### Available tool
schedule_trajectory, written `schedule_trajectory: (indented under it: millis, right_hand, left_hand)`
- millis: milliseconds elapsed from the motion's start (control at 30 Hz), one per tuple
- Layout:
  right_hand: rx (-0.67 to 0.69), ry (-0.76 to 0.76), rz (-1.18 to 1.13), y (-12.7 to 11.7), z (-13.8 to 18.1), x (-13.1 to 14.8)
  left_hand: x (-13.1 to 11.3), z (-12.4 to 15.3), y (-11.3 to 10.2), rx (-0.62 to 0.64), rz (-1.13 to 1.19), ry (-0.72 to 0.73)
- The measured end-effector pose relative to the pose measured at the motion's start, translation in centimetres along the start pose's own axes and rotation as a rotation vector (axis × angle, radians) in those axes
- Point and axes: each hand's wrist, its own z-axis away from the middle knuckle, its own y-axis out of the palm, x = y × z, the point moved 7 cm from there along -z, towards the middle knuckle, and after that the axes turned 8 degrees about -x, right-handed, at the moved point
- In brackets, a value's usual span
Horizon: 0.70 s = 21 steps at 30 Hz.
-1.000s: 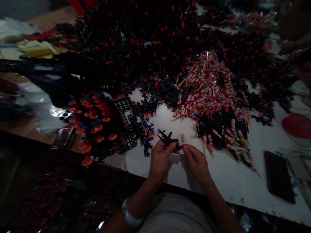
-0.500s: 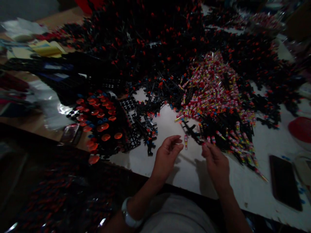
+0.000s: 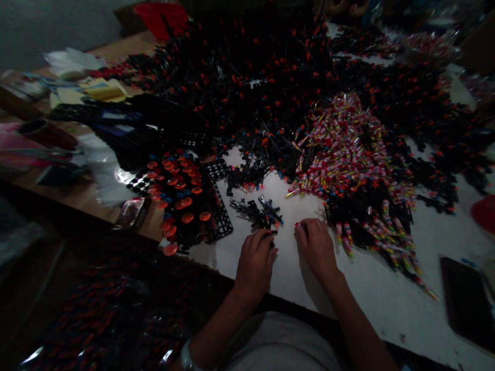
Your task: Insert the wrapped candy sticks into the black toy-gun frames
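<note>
My left hand [image 3: 255,260] rests on the white table [image 3: 371,293], fingers curled onto a small black plastic piece [image 3: 270,233] at the edge of a little heap of black parts [image 3: 257,211]. Just to its right my right hand [image 3: 315,246] has its fingers pinched on a small striped candy tube [image 3: 298,225]. A big pile of striped candy tubes [image 3: 340,149] lies beyond the right hand.
Black toy parts with orange tips [image 3: 247,72] cover the far table. Orange suction discs on black frames [image 3: 180,193] lie at the left. A dark phone [image 3: 467,301] lies at the right, papers [image 3: 93,90] at the far left, a red object [image 3: 485,211] at the right edge.
One second ago both hands held a black part and a candy tube together. They then parted with open fingers, and have now come down onto the table, closing on a new black piece and a tube.
</note>
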Motion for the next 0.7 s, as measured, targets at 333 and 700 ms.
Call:
schedule_trajectory:
  millis: [333, 700]
  right_hand:
    - [0.108, -0.020, 0.002, 1.9, -2.4, 3.4]
    - [0.050, -0.140, -0.194, -0.5, -0.3, 2.0]
  left_hand:
    - [0.1, -0.1, 0.1, -0.028, 0.087, 0.025]
    - [3.0, -2.0, -0.2, 0.139, 0.700, -0.679]
